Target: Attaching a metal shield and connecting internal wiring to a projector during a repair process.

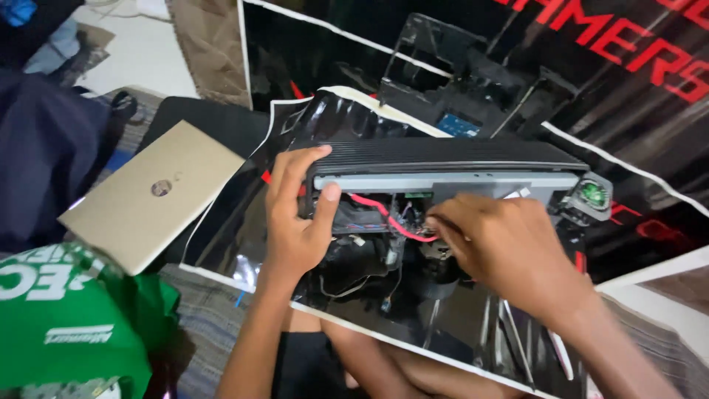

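1. Here, an opened black device (443, 159) — long, with a ribbed top and a grey metal strip along its near edge — lies across the middle of a glossy black printed mat (642, 96) with a white border.
2. The left hand (295, 222) holds the device's left end: fingers lie over the ribbed top, the thumb presses against the near edge, so the grip is closed on the casing.
3. The right hand (502, 244) reaches into the open inside from the right, its fingertips (436, 225) drawn together at a red wire (384, 214) — whether they truly pinch it, I cannot tell, since the hand is blurred.
4. The red wire runs from the left of the cavity down towards those fingertips; thinner wires and small parts sit below it in the dark interior.
5. At the device's right end a small round part with a green centre (591, 193) sits just beside the casing.
6. Farther off on the mat rests a separate black plastic frame (458, 66) with a small blue board (458, 124) near it.
7. To the left, a closed gold laptop (151, 193) lies tilted, partly on the mat's edge.
8. At the near left corner is a green bag (74, 332) with white print; dark cloth (44, 155) lies beyond it.
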